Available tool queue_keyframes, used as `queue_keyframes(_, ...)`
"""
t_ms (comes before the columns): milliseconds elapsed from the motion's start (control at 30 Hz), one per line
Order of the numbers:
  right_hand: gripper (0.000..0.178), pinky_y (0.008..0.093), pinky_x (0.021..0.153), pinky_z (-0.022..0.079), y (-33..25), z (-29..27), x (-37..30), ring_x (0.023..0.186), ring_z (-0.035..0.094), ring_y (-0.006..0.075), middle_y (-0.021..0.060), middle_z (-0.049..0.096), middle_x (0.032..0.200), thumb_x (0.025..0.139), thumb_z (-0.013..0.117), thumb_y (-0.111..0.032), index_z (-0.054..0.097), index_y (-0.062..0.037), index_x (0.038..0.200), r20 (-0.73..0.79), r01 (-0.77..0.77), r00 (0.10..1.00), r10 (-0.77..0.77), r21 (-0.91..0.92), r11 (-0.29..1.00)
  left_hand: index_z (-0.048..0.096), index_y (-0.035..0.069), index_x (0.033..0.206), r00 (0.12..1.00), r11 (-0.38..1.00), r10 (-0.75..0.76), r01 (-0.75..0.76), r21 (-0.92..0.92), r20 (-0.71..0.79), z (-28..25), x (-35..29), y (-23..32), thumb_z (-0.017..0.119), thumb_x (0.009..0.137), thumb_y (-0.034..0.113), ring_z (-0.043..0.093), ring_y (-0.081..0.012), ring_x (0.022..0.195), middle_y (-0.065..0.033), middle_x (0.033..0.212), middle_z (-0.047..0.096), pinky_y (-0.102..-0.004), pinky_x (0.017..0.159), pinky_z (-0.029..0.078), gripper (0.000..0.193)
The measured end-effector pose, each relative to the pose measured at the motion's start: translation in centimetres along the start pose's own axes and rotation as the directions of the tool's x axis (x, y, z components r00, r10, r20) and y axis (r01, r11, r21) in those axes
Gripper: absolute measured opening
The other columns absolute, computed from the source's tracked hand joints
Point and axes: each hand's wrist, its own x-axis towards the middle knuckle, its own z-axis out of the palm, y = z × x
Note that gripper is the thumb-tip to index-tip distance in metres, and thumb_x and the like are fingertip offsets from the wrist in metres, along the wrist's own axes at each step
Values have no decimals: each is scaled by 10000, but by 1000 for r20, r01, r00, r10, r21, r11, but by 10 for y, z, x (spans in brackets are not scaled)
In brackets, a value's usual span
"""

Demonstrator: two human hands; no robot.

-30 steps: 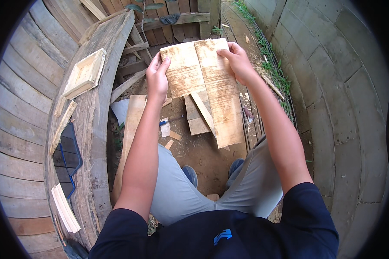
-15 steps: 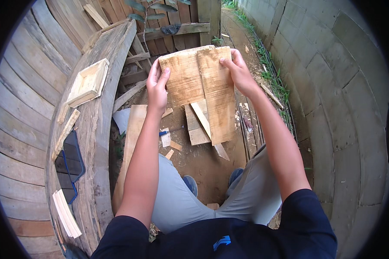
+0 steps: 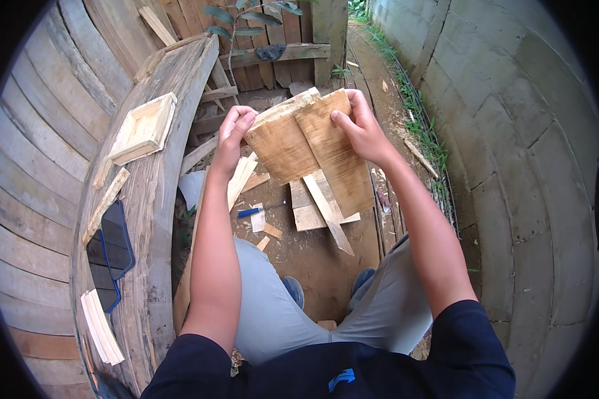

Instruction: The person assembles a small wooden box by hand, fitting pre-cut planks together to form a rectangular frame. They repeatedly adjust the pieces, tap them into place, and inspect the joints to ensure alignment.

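Observation:
Two flat, rough wooden boards are held up side by side in front of me, their faces streaked brown. My left hand (image 3: 231,137) is closed on the upper left corner of the shorter board (image 3: 283,151). The longer, narrower board (image 3: 337,156) overlaps it on the right and hangs lower. Its upper right edge is pinched by my right hand (image 3: 361,130), with the thumb on the face. A pale, thick edge shows along the top of the shorter board. Beneath them, a thin wood strip (image 3: 329,216) leans across wooden pieces (image 3: 304,214) on the ground.
On the left, a thick wooden bench (image 3: 156,219) carries a shallow wooden box (image 3: 143,130), dark blue-edged panels (image 3: 118,243) and pale strips (image 3: 102,327). A blue-handled tool (image 3: 249,212) lies among scraps on the dirt. A block wall (image 3: 512,166) rises at the right.
Both boards have tilted, their lower ends swinging right, and the top edge shows more. My left hand has come lower and slightly left. The strip and tool beneath are more exposed.

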Motion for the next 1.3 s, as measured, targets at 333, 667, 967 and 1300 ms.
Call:
queue_keyframes(333, 400, 382, 979, 470, 19, 15, -5, 1108, 606, 230, 170, 599, 1206, 1043, 577, -259, 404, -41, 1331, 159, -2, 987, 32, -187, 982, 623, 51, 1016, 938, 751, -339, 225, 621, 69, 17, -7, 10, 935, 656, 475, 617, -135, 877, -39, 917, 670, -321, 820, 493, 637)
queue_keyframes(667, 448, 441, 984, 465, 16, 21, -7, 1127, 620, 343, 242, 605, 1223, 1037, 583, -289, 378, -41, 1349, 179, 41, 984, 9, -276, 960, 686, 56, 1199, 958, 684, -272, 123, 719, 95, 28, -10, 15, 895, 556, 656, 705, -329, 1069, -170, 1127, 742, -432, 950, 533, 905)
queue_keyframes(967, 445, 450, 978, 466, 21, 19, -7, 1133, 620, 363, 259, 609, 1188, 1037, 577, -270, 368, -36, 1352, 190, 76, 982, -19, -297, 952, 739, 58, 1100, 961, 664, -274, 165, 730, 32, 37, -10, 12, 860, 593, 699, 726, -330, 1002, -172, 1035, 761, -434, 906, 544, 827)
queue_keyframes(1300, 438, 439, 995, 464, 16, 16, -7, 1165, 600, 327, 260, 576, 1260, 1041, 577, -277, 375, -33, 1344, 223, 16, 974, 50, -288, 958, 751, 85, 1160, 950, 685, -310, 196, 702, 37, 41, -11, 6, 828, 629, 713, 729, -309, 1018, -166, 1086, 759, -438, 914, 547, 825)
